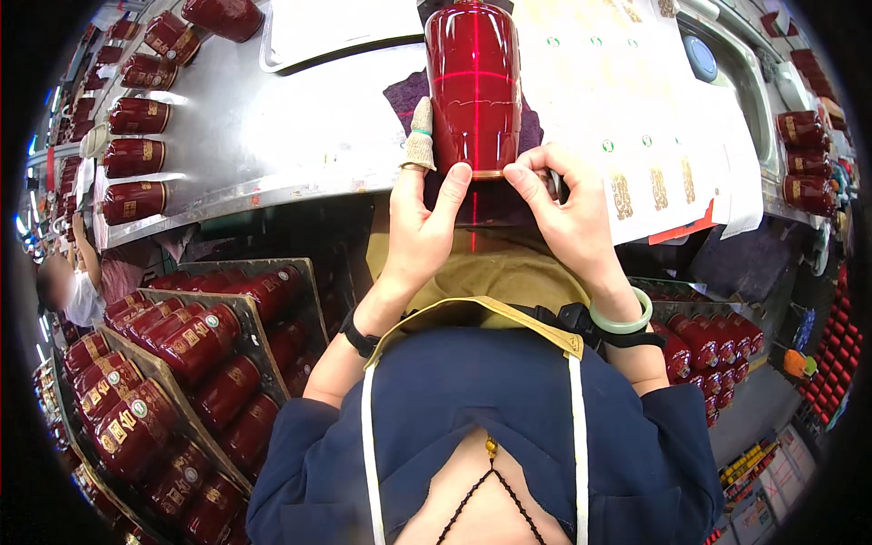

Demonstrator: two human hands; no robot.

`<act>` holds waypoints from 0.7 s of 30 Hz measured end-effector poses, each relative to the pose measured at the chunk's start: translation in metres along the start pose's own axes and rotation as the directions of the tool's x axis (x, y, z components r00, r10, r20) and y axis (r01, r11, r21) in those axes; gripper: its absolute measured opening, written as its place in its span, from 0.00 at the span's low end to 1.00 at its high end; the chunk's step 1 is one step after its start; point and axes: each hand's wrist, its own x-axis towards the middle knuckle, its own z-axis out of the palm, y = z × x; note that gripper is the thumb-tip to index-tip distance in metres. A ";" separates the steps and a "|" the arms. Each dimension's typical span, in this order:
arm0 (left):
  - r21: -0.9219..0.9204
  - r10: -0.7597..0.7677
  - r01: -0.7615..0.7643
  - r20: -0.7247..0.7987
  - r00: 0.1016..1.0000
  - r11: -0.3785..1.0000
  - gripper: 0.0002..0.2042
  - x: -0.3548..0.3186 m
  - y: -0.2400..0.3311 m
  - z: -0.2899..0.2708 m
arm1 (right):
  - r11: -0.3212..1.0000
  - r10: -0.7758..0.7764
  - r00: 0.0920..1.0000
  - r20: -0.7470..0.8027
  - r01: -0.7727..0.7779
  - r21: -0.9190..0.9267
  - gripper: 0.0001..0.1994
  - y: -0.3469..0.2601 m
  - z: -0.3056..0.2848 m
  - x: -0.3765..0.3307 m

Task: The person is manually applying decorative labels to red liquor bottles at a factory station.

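Two hands meet at the near end of a glossy red bottle [473,86] lying in the upper middle of the frame on a metal counter [272,136], over a dark purple cloth [406,94]. The left hand [418,222] is closed lightly on the bottle's lower left edge, its forefinger in a knit finger cot [420,136] running up the side and its thumb pressed on the rim. The right hand [563,204] pinches at the lower right edge with curled fingers; whether it holds something small there I cannot tell. A thin red laser cross [474,77] falls on the bottle's body.

The bottle looks like glazed ceramic or lacquered glass: rigid, smooth, cylindrical with a rounded shoulder, probably heavy and slippery, and likely to chip if knocked. A grip round the lower body, near the gold band, seems safest.

Sheets of gold labels [636,136] lie to the right. More red bottles [136,154] line the upper left of the counter, and labelled ones fill slanted crates [182,363] at lower left. A jade-green bangle [622,318] circles the right wrist.
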 end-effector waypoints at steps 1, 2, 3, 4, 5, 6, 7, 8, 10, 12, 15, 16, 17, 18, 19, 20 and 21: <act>0.008 -0.002 0.002 -0.002 1.000 1.000 0.31 0.000 0.000 0.000 | 1.000 -0.017 1.000 -0.004 0.017 -0.022 0.08 -0.001 0.000 0.000; 0.012 0.005 -0.005 -0.001 1.000 1.000 0.31 0.001 0.000 0.000 | 0.998 -0.023 1.000 -0.016 0.022 -0.052 0.08 -0.001 0.000 0.000; 0.012 0.010 -0.010 -0.007 1.000 1.000 0.31 0.001 0.000 0.001 | 0.998 -0.034 0.999 -0.007 0.034 -0.044 0.08 -0.002 0.001 0.000; 0.013 0.007 -0.006 -0.011 1.000 1.000 0.31 0.001 0.000 0.001 | 0.996 -0.067 0.997 -0.024 0.065 -0.068 0.08 -0.003 0.001 0.000; 0.012 0.014 -0.014 -0.013 1.000 1.000 0.31 0.001 -0.001 0.002 | 0.991 -0.095 0.995 -0.037 0.091 -0.096 0.08 -0.004 0.001 0.000; 0.032 0.033 -0.032 -0.041 0.999 0.999 0.31 0.001 -0.002 0.003 | 0.991 -0.100 0.994 -0.040 0.096 -0.092 0.08 -0.005 0.001 0.000; 0.060 0.047 -0.043 -0.066 0.997 0.997 0.31 0.001 -0.003 0.003 | 0.988 -0.090 0.995 -0.035 0.085 -0.127 0.08 -0.006 0.001 0.000; 0.054 0.055 -0.051 -0.068 0.996 0.997 0.31 0.001 -0.003 0.003 | 0.984 -0.081 0.996 -0.037 0.074 -0.165 0.08 -0.007 0.001 0.000; -0.006 0.019 -0.020 -0.057 0.998 1.000 0.31 -0.001 -0.005 0.001 | 0.981 -0.095 0.995 -0.034 0.087 -0.172 0.08 -0.009 0.000 0.000; -0.005 0.015 -0.016 -0.074 0.997 1.000 0.30 -0.002 -0.006 -0.004 | 0.978 -0.112 0.993 -0.035 0.103 -0.182 0.08 -0.010 0.000 0.000; 0.136 0.109 -0.092 -0.118 0.987 0.986 0.29 -0.004 -0.005 -0.013 | 0.982 -0.085 0.996 -0.034 0.078 -0.174 0.08 -0.012 0.000 0.001; 0.325 0.256 -0.211 -0.102 0.961 0.922 0.28 -0.006 -0.003 -0.015 | 0.984 -0.076 0.997 -0.026 0.071 -0.164 0.08 -0.012 0.000 0.001; 0.490 0.411 -0.330 -0.063 0.909 0.807 0.27 -0.007 -0.003 -0.018 | 0.986 -0.059 0.998 -0.021 0.055 -0.160 0.08 -0.012 0.000 0.001; 0.499 0.471 -0.363 -0.107 0.875 0.787 0.24 -0.012 -0.002 -0.015 | 0.986 -0.067 0.998 -0.020 0.063 -0.153 0.08 -0.013 0.000 0.002; 0.501 0.428 -0.314 -0.128 0.895 0.807 0.24 -0.012 -0.004 -0.014 | 0.984 -0.073 0.997 -0.022 0.069 -0.162 0.08 -0.013 0.000 0.002; 0.599 0.560 -0.447 -0.003 0.829 0.664 0.22 -0.011 -0.005 -0.013 | 0.983 -0.077 0.997 -0.029 0.071 -0.172 0.08 -0.013 0.000 0.002; 0.668 0.644 -0.548 0.133 0.753 0.504 0.21 -0.009 -0.007 -0.012 | 0.983 -0.079 0.997 -0.024 0.074 -0.168 0.08 -0.013 0.000 0.002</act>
